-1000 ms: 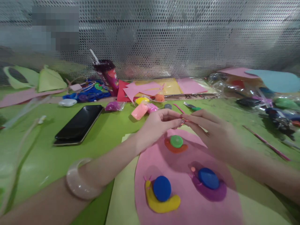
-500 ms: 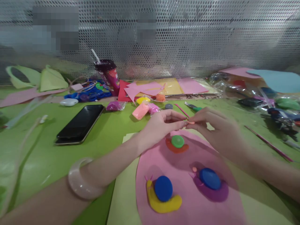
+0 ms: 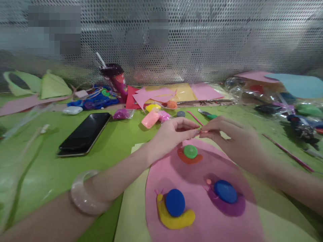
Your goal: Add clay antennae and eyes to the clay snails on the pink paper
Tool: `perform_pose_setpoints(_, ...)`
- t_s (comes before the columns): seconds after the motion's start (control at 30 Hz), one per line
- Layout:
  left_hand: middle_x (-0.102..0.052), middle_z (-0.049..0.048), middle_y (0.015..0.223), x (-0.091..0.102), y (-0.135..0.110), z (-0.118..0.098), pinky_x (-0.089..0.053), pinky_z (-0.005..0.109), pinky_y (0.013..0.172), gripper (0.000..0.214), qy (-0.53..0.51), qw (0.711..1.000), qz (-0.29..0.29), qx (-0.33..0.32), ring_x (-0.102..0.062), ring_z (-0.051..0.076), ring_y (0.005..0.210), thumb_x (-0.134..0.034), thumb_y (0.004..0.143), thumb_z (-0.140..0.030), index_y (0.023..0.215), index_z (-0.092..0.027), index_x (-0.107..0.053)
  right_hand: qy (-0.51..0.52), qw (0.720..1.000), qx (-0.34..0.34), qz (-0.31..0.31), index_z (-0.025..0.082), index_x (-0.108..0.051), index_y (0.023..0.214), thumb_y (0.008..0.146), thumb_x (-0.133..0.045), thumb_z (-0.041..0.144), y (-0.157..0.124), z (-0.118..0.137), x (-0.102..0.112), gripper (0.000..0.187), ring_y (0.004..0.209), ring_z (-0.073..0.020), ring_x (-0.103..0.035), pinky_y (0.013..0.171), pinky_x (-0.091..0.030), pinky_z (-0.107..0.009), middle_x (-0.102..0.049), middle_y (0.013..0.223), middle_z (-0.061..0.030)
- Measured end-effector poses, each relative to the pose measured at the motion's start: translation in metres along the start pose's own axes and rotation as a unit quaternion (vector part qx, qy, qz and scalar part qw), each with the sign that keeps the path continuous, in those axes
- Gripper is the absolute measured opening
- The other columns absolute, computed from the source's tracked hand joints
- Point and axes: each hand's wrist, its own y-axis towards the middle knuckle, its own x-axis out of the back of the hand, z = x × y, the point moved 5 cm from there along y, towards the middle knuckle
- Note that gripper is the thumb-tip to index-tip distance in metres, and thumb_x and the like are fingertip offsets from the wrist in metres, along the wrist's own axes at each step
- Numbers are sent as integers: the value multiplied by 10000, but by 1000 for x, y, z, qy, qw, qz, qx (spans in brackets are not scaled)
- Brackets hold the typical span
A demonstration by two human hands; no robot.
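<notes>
My left hand (image 3: 174, 134) and my right hand (image 3: 224, 132) meet fingertip to fingertip above the top edge of a pink paper oval (image 3: 202, 228). Between the right thumb and forefinger shows a small bit of orange-pink modelling clay (image 3: 205, 131). The left fingers are pinched against its other side; what they grip is hidden. Just below lies an orange clay snail (image 3: 193, 160) with a green cap (image 3: 190, 151). Farther down the oval are a yellow clay snail (image 3: 174, 222) with a blue disc (image 3: 175, 202) and a purple clay snail (image 3: 234, 208) with a blue cap (image 3: 225, 191).
A phone (image 3: 85, 133), a lidded cup (image 3: 114, 82) with a straw and blue scissors (image 3: 97, 101) stand left. Clay packets (image 3: 151, 118), a green-handled cutter (image 3: 207, 114) and paper scraps (image 3: 161, 94) lie behind the hands. Plastic bags (image 3: 277, 97) are at right.
The whole view has shifted very slightly. Both hands keep nearly the same pinch, with the clay bit still at the fingertips.
</notes>
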Motion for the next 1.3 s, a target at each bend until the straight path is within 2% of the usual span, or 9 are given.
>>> perform_pose_setpoints(0.13, -636, 50, 850, 1, 0, 0, -454, 246, 616, 166, -3, 1000, -9, -2, -570, 141, 760, -639, 749, -246, 884, -150, -624, 4, 1000, 19, -6, 230, -630, 908, 890, -478, 157, 0, 1, 0, 169, 754, -140, -637, 681, -506, -267, -682, 877, -29)
perform_pose_setpoints(0.3, -626, 47, 850, 1, -1, -1, -442, 239, 591, 223, 4, 1000, -2, -8, -561, 127, 732, -661, 739, -313, 889, -151, -628, 3, 999, 32, -5, 212, -631, 801, 857, -563, 196, 0, 3, 2, 90, 653, -118, -614, 629, -503, -237, -663, 745, -10)
perform_pose_setpoints(0.43, -616, 36, 810, 2, 0, -1, -433, 244, 613, 182, -12, 1000, -16, 5, -546, 112, 707, -656, 734, -234, 883, -133, -626, -19, 999, 39, -21, 215, -629, 908, 873, -528, 163, 0, 1, 4, 119, 744, -126, -633, 698, -513, -248, -681, 871, -27)
perform_pose_setpoints(0.57, -625, 25, 800, 3, 3, 0, -440, 244, 644, 197, -29, 999, -22, -3, -554, 106, 708, -686, 705, -234, 863, -132, -627, -37, 998, 60, -8, 195, -604, 992, 907, -439, 141, 0, 1, 1, 193, 792, -136, -637, 701, -512, -253, -674, 914, -56)
perform_pose_setpoints(0.8, -625, 21, 806, 4, 3, 2, -434, 232, 640, 198, -14, 1000, -17, -6, -546, 97, 699, -678, 725, -266, 872, -142, -632, -23, 997, 72, 3, 220, -597, 838, 873, -539, 198, 0, 10, 5, 71, 696, -113, -620, 633, -496, -226, -668, 783, -9)
perform_pose_setpoints(0.87, -626, 22, 819, 4, 2, 2, -436, 233, 644, 198, -16, 1000, -18, -6, -548, 98, 704, -681, 721, -261, 873, -144, -630, -11, 997, 71, 1, 221, -599, 829, 867, -547, 187, 0, 12, 7, 73, 691, -110, -623, 634, -499, -223, -668, 766, -4)
perform_pose_setpoints(1.07, -615, 18, 774, 5, 3, 4, -437, 235, 630, 184, -18, 1000, -13, 4, -548, 100, 687, -656, 738, -246, 884, -140, -619, -10, 997, 81, 3, 214, -617, 907, 885, -500, 147, 0, 12, 1, 137, 810, -135, -650, 723, -518, -251, -696, 894, -31)
perform_pose_setpoints(1.3, -637, 47, 854, 7, 4, 5, -450, 259, 673, 247, 11, 1000, -19, -14, -562, 124, 743, -678, 721, -310, 892, -139, -632, 36, 997, 63, 31, 206, -590, 794, 860, -532, 157, 1, 13, 2, 101, 736, -118, -633, 656, -514, -232, -666, 791, -22)
